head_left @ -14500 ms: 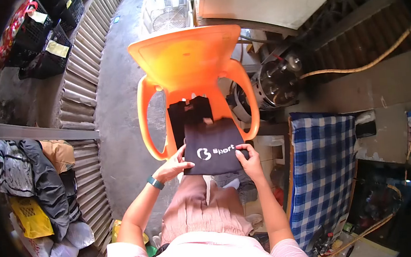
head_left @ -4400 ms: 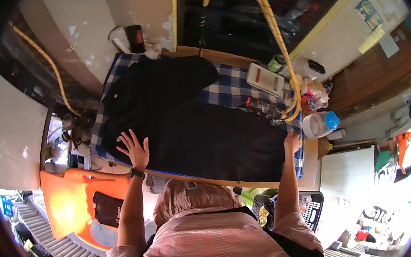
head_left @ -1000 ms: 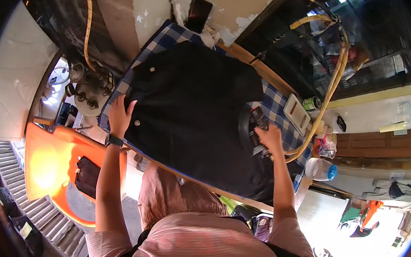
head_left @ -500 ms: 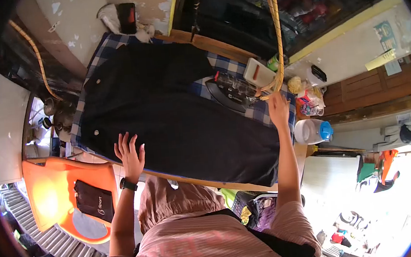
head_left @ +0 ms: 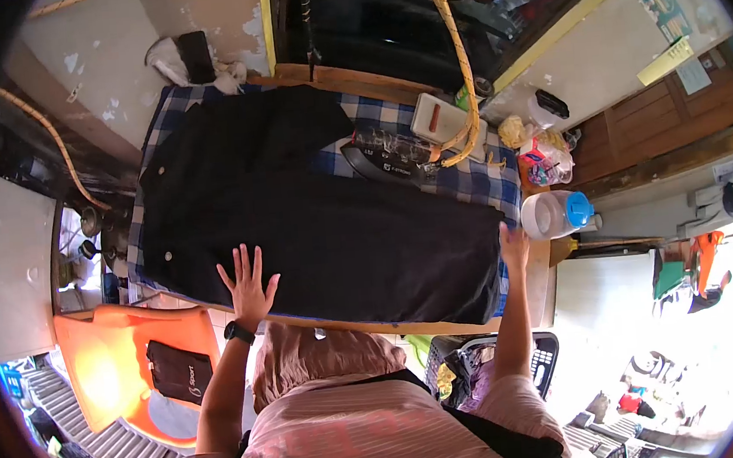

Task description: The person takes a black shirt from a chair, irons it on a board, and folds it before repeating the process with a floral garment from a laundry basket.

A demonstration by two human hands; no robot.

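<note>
A black garment with two pale round buttons at its left side lies spread over a blue and white checked cloth. Near the garment's front edge, my left hand rests with its fingers spread. My right hand is at the garment's right end; its fingers touch or nearly touch the edge, and whether they pinch the fabric is hard to make out. An iron stands beyond the garment, its yellow cord rising from its right end.
Behind the iron sits a white tray. A clear container with a blue lid stands right of my right hand. An orange chair holds a folded dark garment. Below the table is a dark basket.
My right hand has left the iron's cord area and come down to the garment's right end. My left hand's fingers are spread wider. The whole view has shifted a little.
</note>
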